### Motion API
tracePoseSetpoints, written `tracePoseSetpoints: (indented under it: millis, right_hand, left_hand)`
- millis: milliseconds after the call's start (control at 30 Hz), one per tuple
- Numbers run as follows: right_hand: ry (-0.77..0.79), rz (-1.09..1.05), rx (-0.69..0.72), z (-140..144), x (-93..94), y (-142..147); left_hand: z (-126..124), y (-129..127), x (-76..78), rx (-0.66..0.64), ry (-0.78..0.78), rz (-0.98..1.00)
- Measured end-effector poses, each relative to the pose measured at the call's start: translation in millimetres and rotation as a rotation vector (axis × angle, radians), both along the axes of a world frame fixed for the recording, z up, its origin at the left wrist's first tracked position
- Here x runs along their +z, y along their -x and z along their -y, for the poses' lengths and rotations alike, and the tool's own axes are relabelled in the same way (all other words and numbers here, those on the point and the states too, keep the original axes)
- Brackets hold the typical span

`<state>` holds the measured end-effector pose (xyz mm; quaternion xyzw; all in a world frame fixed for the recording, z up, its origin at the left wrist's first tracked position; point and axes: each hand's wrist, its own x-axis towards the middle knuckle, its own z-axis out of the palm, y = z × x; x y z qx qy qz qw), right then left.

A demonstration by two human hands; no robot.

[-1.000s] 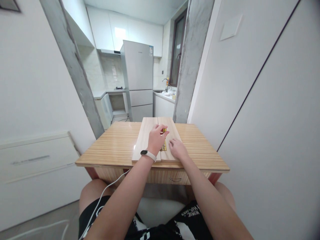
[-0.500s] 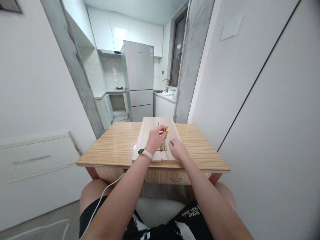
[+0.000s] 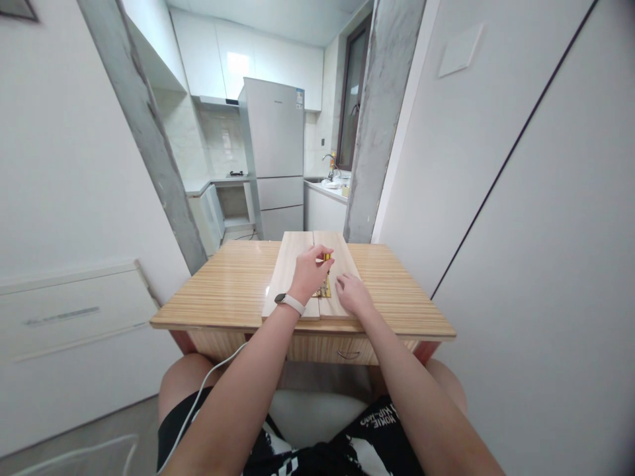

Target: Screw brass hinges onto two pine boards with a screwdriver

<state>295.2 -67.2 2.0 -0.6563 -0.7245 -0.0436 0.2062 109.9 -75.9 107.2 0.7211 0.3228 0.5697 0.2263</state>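
Two pale wooden boards (image 3: pixel 292 254) lie side by side on the table, with a seam between them. A brass-coloured hinge (image 3: pixel 325 289) lies across the seam near the boards' front end, partly hidden by my left hand. My left hand (image 3: pixel 308 270), with a watch on its wrist, is closed on the yellow and black handle of a screwdriver (image 3: pixel 327 256). The screwdriver is upright, its tip pointing down at the hinge. Just right of the hinge, my right hand (image 3: pixel 353 294) rests on the right board, fingers slightly bent and holding nothing I can see.
The striped wooden table (image 3: pixel 223 284) has a drawer (image 3: pixel 327 348) facing me. A white cable (image 3: pixel 211 377) runs over my left leg. A fridge (image 3: pixel 278 145) and a sink counter (image 3: pixel 325 192) stand beyond; a white wall panel (image 3: pixel 520 231) rises on the right.
The view has shifted very slightly. Both hands, the screwdriver and the boards keep practically the same places.
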Motion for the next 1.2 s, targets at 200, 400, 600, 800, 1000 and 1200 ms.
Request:
tracePoseSetpoints:
  millis: [200, 400, 600, 800, 1000, 1200]
  right_hand:
    - [-0.006, -0.003, -0.002, 1, 0.9, 0]
    - [-0.013, 0.002, 0.006, 0, 0.3, 0]
    - [0.001, 0.004, 0.003, -1, 0.5, 0]
    - [-0.011, 0.002, 0.014, -1, -0.2, 0]
    - [-0.020, 0.004, 0.015, -1, -1.7, -1]
    - [-0.020, 0.004, 0.010, -2, -1.4, 0]
  left_hand:
    - [-3, 4, -3.5, -0.067, 0.037, 0.037]
    - [0, -2, -9.7, 0.085, -0.082, -0.017]
    - [2, -9, -9.8, 0.242, -0.087, -0.090]
    - [-2, -5, -3.4, 0.108, -0.072, -0.035]
    - [-6, -2, -5.4, -0.037, -0.032, -0.007]
    - [1, -5, -13.5, 0.077, -0.112, -0.026]
